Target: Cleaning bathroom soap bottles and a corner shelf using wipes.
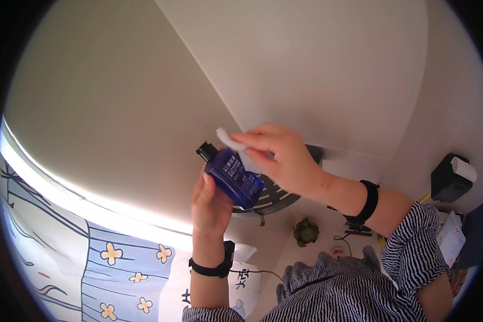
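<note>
A dark blue bottle [232, 180] with a black cap [206, 151] is tilted in my left hand [208, 206]. My fingers wrap around its body, with the thumb along its near side. The cap's small lid seems to be flipped up. Just to the right of the bottle, my right hand [279, 155] pinches a soft white wipe [228, 139] between thumb and fingers. Part of the wipe hangs below the fingers, beside the bottle. Whether it touches the bottle I cannot tell.
Behind the hands is a black slatted corner shelf [276, 197] on pale walls. A potted plant [306, 232] stands lower down. At the right sits a black box [449, 180] with a white roll. Blue flowered fabric [126, 268] spreads at the lower left, below a bright strip.
</note>
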`<state>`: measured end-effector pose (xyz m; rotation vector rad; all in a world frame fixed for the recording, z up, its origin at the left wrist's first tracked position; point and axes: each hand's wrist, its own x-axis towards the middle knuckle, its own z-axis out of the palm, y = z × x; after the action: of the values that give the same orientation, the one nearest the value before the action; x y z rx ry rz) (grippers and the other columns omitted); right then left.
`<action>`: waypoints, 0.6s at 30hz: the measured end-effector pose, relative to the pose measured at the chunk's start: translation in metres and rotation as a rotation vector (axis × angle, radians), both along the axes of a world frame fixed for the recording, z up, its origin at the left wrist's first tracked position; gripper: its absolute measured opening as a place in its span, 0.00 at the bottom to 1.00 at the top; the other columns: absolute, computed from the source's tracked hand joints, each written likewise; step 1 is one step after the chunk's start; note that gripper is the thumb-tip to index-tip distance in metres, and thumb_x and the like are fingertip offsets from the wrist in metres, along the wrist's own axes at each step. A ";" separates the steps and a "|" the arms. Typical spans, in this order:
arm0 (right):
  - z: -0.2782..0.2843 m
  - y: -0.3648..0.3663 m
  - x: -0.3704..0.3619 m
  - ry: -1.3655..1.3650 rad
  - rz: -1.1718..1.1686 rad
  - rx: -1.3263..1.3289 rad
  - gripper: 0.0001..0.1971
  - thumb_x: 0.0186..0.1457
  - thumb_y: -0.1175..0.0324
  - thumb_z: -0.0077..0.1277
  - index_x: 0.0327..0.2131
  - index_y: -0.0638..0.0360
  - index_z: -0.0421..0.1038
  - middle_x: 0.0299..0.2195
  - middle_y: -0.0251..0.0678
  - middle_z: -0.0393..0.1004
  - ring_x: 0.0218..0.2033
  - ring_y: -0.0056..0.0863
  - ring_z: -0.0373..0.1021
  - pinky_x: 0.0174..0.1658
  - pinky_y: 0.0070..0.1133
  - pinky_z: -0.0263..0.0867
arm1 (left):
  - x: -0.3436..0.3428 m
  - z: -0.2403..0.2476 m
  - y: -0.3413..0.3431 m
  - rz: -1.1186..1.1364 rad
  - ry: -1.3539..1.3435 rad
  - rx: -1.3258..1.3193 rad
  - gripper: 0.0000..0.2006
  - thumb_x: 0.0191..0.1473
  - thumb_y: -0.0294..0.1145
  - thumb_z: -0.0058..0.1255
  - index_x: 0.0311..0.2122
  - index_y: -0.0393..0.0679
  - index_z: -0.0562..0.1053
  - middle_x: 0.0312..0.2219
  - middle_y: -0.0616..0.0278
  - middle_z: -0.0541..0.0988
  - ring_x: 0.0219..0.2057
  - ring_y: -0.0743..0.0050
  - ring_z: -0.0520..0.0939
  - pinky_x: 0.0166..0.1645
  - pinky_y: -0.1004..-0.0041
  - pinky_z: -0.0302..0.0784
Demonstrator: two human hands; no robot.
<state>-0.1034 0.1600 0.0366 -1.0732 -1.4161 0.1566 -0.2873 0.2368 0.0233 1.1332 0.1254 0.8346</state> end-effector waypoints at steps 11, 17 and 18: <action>-0.038 -0.022 -0.023 -0.406 0.033 0.180 0.17 0.56 0.74 0.52 0.50 0.60 0.73 0.41 0.34 0.72 0.37 0.31 0.70 0.39 0.23 0.70 | -0.001 -0.006 0.011 -0.019 -0.089 0.021 0.33 0.66 0.52 0.38 0.67 0.38 0.54 0.63 0.50 0.62 0.61 0.56 0.68 0.64 0.58 0.66; -0.008 -0.008 -0.018 -0.318 -0.132 0.289 0.15 0.57 0.75 0.52 0.48 0.59 0.74 0.41 0.33 0.72 0.37 0.31 0.70 0.39 0.23 0.70 | 0.007 -0.003 -0.007 0.019 -0.074 -0.030 0.33 0.67 0.53 0.35 0.67 0.39 0.53 0.64 0.49 0.60 0.64 0.55 0.65 0.66 0.58 0.63; -0.008 -0.010 -0.022 -0.334 -0.137 0.285 0.15 0.56 0.74 0.52 0.48 0.60 0.74 0.41 0.34 0.73 0.38 0.31 0.70 0.39 0.24 0.70 | 0.008 -0.002 -0.007 0.014 -0.084 -0.020 0.33 0.67 0.53 0.34 0.67 0.39 0.53 0.64 0.49 0.60 0.64 0.55 0.64 0.66 0.58 0.63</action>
<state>-0.1250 0.1498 0.0285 -0.9827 -1.5969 -0.3296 -0.2789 0.2300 0.0210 1.0776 0.0723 0.8896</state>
